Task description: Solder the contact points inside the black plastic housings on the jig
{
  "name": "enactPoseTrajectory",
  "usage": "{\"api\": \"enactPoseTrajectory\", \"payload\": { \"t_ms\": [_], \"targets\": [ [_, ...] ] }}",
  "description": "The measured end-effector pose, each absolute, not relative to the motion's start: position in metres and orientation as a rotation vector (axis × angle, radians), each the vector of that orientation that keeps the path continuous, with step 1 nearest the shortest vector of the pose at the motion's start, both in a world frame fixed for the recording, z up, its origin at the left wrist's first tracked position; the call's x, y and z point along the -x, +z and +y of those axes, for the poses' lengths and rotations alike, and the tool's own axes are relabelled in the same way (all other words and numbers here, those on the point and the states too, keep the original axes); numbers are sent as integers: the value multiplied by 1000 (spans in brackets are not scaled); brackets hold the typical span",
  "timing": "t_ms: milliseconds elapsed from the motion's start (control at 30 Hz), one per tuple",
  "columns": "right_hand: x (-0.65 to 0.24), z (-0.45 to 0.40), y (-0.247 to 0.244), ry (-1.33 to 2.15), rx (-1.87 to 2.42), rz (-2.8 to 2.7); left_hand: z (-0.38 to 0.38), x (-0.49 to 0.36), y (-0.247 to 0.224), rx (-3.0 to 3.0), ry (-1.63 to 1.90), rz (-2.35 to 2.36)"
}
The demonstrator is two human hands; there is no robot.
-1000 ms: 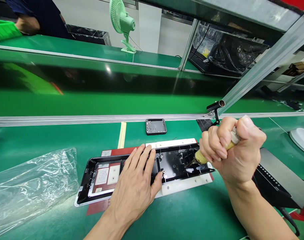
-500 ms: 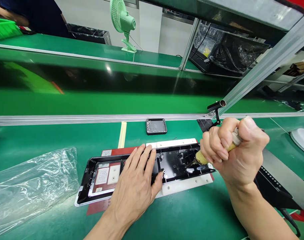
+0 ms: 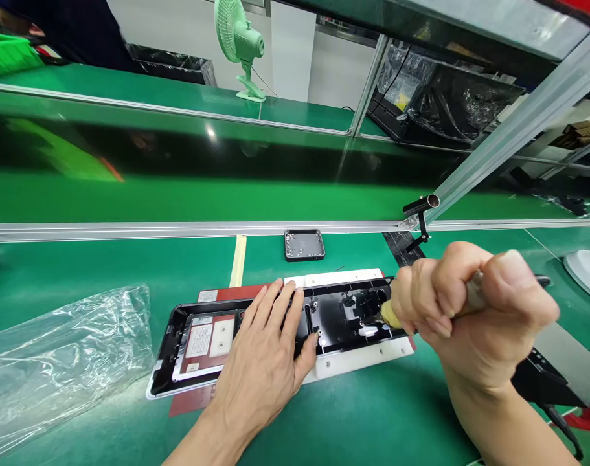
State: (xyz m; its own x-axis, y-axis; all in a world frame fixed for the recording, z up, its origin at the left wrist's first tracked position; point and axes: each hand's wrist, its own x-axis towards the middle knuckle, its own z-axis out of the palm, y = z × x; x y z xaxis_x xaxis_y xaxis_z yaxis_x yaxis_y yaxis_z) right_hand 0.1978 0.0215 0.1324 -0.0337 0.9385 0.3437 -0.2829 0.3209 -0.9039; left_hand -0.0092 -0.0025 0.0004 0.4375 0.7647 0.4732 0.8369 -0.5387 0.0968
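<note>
A long black plastic housing (image 3: 331, 320) lies open side up on a fixture with white blocks (image 3: 367, 361) and a dark red base plate (image 3: 192, 400). My left hand (image 3: 268, 353) rests flat across the middle of the housing, fingers spread. My right hand (image 3: 474, 317) is wrapped around a yellow-handled screwdriver (image 3: 389, 315), tilted down toward the right end of the housing. Its tip is hard to make out against the dark interior. Near the fingers inside the housing sits a small white piece (image 3: 368, 331).
A small black tray (image 3: 304, 246) of screws stands behind the housing. Clear plastic bags (image 3: 71, 362) lie at left. A black tube holder (image 3: 421, 206) is fixed near the slanted metal post (image 3: 508, 123). Across the belt are a green fan (image 3: 241, 45) and a person (image 3: 76, 32).
My right hand has shifted right and slightly toward me with the screwdriver, whose yellow end now sits farther right. My left hand and the housing stay put.
</note>
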Motion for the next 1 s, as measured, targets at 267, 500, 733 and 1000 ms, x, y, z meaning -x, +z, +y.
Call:
{"api": "enactPoseTrajectory", "payload": {
  "t_ms": [267,500,733,1000],
  "targets": [
    [-203,21,140,1113,739,-1156,-2,9,0,2537,-708,-1413],
    [-200,20,137,1118,760,-1147,-2,9,0,2533,-712,-1411],
    [-196,17,138,1089,770,-1117,-2,9,0,2533,-708,-1415],
    [-197,15,139,1100,730,-1117,-1,10,0,2535,-707,-1388]
  ]
}}
